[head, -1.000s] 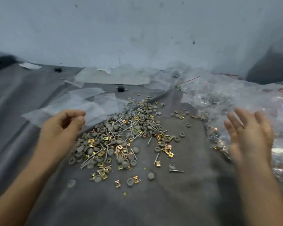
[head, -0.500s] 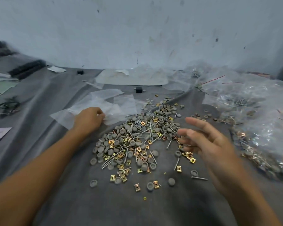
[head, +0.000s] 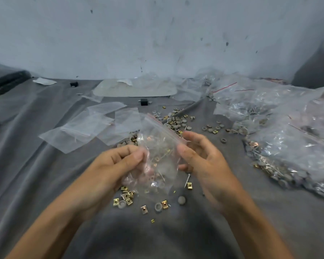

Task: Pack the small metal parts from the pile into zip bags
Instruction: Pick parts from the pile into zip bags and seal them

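Both hands have come together since half a second ago: the left hand (head: 118,163), then resting on the flat plastic at the far left of the pile, and the right hand (head: 204,161), then hovering open over the parts, now hold a clear zip bag (head: 157,139) up between them, above the pile (head: 174,121). The left hand's curled fingers (head: 127,152) and thumb pinch the bag's left edge; the right hand's thumb and forefinger pinch its right edge just below the red zip strip (head: 163,126), the other right fingers loosely bent and apart. Screws, brass-coloured clips and grey caps show through the plastic, but whether any lie inside the bag or all sit on the grey cloth (head: 45,184) behind it cannot be told; it hangs limp and looks most likely unfilled. The mouth does not yet look pulled open. As a judgement, the task is well under way but far from finished: a large heap of filled bags (head: 292,139) lies at the right, well apart from the hands, while the pile remains sizeable, spreading from beyond the bag to a few stray pieces (head: 144,209) nearer the person. Several empty bags (head: 86,128) lie flat just left of the pile, ready for later rounds. What is left for this bag is to open it, load it and seal it.
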Motion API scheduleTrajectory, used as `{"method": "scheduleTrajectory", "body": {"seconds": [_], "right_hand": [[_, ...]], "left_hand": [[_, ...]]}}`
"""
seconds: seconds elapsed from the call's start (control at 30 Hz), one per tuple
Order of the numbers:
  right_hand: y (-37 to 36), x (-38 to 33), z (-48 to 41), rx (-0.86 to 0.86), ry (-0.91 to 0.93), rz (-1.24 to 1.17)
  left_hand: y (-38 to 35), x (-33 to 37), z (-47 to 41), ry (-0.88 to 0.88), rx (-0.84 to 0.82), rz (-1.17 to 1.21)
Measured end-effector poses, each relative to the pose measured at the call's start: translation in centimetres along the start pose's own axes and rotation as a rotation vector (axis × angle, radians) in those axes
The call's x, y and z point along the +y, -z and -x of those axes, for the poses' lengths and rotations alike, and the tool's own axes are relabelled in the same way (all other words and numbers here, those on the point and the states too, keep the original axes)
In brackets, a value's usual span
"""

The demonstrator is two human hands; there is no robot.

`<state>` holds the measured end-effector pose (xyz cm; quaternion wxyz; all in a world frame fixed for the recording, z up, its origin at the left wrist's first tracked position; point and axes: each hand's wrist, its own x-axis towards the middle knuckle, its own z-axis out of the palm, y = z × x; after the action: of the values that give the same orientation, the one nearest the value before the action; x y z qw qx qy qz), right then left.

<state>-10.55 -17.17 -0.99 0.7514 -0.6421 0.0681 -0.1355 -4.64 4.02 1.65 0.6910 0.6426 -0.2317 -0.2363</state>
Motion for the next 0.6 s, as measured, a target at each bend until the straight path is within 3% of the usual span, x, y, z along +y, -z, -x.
{"method": "scheduleTrajectory", "body": {"seconds": [0.13,0.27,0.43,0.6], "right_hand": [[-0.3,0.2,0.2,-0.077,-0.044,-0.189],[0.0,-0.1,0.4,-0.109,-0.026,-0.136],[-0.1,-0.3,1.1,-0.146,0.030,0.128],[-0.8,-1.0,2.0,-0.050,0.402,0.592]], "left_hand": [[0.2,-1.1,0.7,0.008,0.011,0.007],[1.3,-1.7,0.7,0.054,0.016,-0.052],[0.2,-2.4,0.7,-0.010,0.056,-0.173],[-1.0,-2.3,0.7,-0.074,0.162,-0.138]]}}
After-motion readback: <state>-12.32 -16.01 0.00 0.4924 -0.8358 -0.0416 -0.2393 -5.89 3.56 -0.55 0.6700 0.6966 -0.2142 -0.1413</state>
